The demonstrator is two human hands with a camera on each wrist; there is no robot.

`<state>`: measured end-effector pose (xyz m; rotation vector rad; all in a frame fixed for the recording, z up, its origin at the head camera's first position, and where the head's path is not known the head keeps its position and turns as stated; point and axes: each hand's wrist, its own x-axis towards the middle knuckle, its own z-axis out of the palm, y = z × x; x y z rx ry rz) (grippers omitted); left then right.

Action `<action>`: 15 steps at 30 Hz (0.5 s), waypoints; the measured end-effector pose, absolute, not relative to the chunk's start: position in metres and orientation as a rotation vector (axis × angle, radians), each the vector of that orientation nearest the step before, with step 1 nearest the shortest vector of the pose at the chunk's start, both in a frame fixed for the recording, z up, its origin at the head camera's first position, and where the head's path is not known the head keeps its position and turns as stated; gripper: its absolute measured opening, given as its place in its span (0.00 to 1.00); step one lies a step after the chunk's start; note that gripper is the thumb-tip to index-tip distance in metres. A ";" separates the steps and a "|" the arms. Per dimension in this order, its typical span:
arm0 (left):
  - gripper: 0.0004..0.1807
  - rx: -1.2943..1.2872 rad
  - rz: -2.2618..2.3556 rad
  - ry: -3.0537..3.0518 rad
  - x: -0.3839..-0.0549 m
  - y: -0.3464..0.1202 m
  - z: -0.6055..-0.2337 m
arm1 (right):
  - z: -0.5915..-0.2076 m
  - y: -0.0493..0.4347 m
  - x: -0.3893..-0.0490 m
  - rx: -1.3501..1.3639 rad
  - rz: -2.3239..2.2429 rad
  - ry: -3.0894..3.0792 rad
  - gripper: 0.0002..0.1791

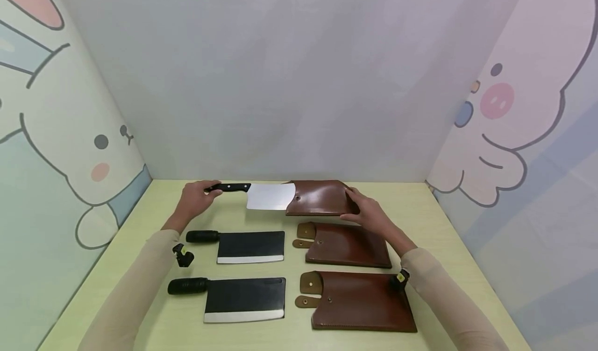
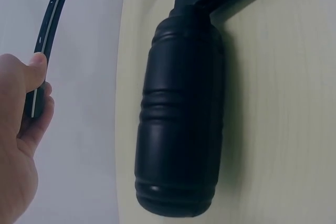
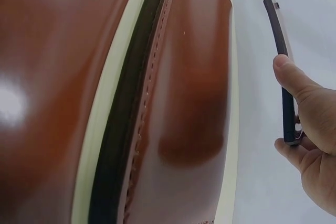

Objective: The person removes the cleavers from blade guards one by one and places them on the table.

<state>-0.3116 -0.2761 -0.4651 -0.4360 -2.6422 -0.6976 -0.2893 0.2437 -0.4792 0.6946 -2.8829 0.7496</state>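
At the back of the table, my left hand (image 1: 195,199) grips the black riveted handle (image 1: 233,187) of a cleaver with a bright silver blade (image 1: 271,196). The blade points right, and its far end meets the mouth of a brown leather sheath (image 1: 317,198); how much lies inside is hidden. My right hand (image 1: 371,213) pinches that sheath by its right end, thumb on one side and fingers on the other. In the left wrist view, the left hand (image 2: 21,124) holds the handle edge-on. The right wrist view shows the right hand (image 3: 310,124) on the sheath's edge.
Two dark-bladed cleavers, a middle one (image 1: 250,246) and a front one (image 1: 245,298), lie with black handles pointing left. Right of them lie two more brown sheaths, a middle one (image 1: 350,244) and a front one (image 1: 364,301), with flaps facing left. Walls enclose the table's back and sides.
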 end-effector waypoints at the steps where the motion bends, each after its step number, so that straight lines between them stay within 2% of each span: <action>1: 0.18 -0.432 -0.698 -2.644 -0.312 -0.277 -0.465 | -0.479 0.244 -0.290 0.697 0.747 -2.882 0.53; 15: 0.18 -0.419 -0.677 -2.634 -0.312 -0.288 -0.461 | -0.478 0.255 -0.292 0.723 0.732 -2.884 0.52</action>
